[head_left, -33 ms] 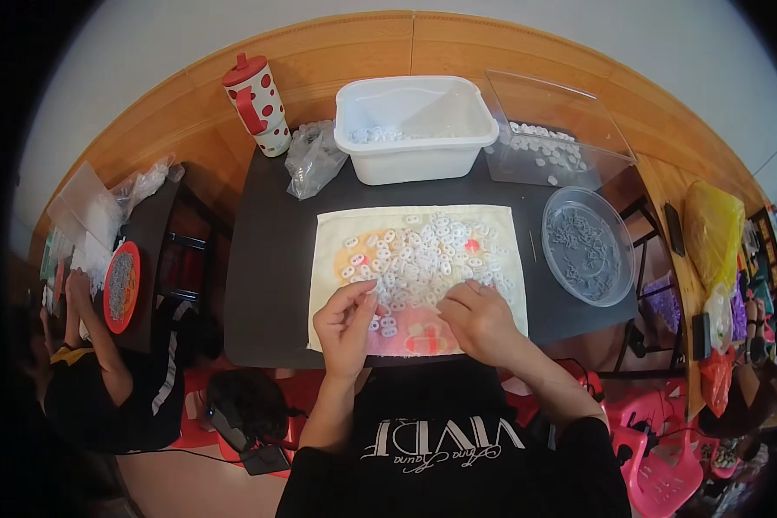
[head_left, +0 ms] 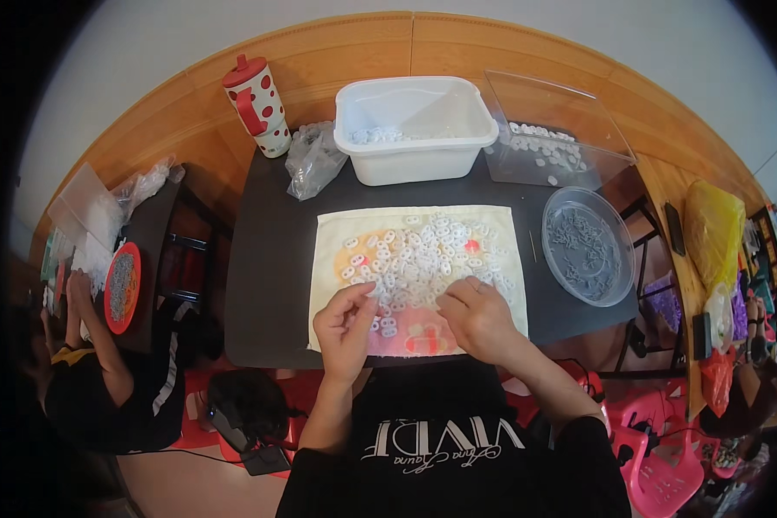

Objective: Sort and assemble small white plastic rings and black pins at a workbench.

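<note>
Small white oval plastic pieces with two holes (head_left: 440, 246) lie heaped and scattered over a cream cloth with coloured prints (head_left: 330, 229) on the dark table. My left hand (head_left: 343, 335) hovers over the cloth's near left part, fingers curled, with a gap between thumb and forefinger and nothing visible there. A few white pieces lie just beside it. At the near right side of the heap, my right hand (head_left: 485, 324) has its fingers bent and pressed together, palm down. Whatever its fingertips may hold is hidden.
Behind the cloth stands a white tub (head_left: 416, 164) with white pieces inside. A clear bin (head_left: 561, 147) and a round dish of small grey parts (head_left: 587, 259) are to the right. A spotted tumbler (head_left: 268, 112) and plastic bag (head_left: 315, 160) stand left. Another person works at far left.
The thumb and forefinger of my left hand have parted slightly. My right hand stays almost where it was.
</note>
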